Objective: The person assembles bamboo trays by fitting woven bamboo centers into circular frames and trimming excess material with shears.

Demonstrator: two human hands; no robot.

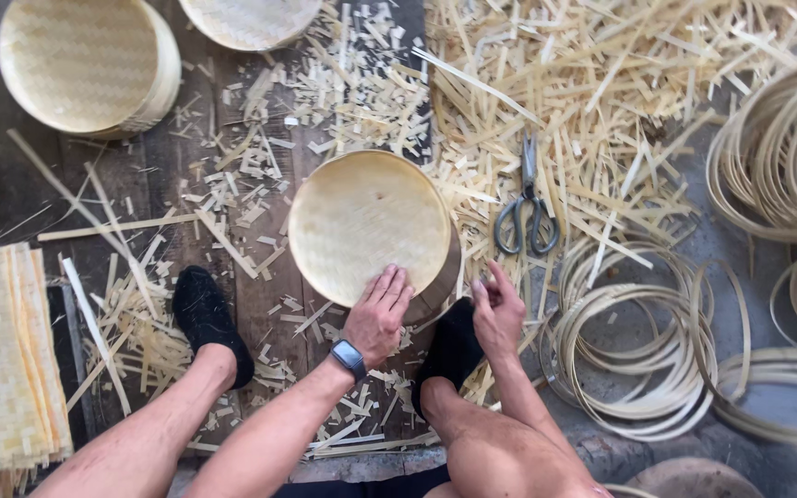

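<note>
Head view, looking down at seated person w/ bare legs & black socks. Going L to R:

Far L of the hands: stack of flat woven bamboo mats (2, 360), lower corner. Up & L of the grip: stack of round woven trays (85, 65), plus another round tray (251, 20) at top edge. Wooden plank floor (260, 304) w/ bamboo offcuts (232, 175) strewn all over. L foot in black sock (207, 318) sits well L of the left hand.

Left hand (378, 314), smartwatch (349, 357) on wrist, lies flat w/ fingers spread, palm down on near edge of round woven bamboo lid (368, 224). Not a closed grip, just pressing; nothing held in it. Lid sits directly ahead of that hand, on top of a round drum-like form, brown side wall showing at its R.

Right hand (498, 309) just R of the lid, beside the form's side; fingers loosely apart, thumb up, nothing held. Can't tell if fingertips touch the form. R sock (454, 350) between the two wrists.

Up & R of right hand: scissors (528, 207), shut, lying on heap of bamboo strips (601, 101), apart from hand. R & below: coils of thin bamboo hoops (638, 350); more coils (786, 148) far R.
</note>
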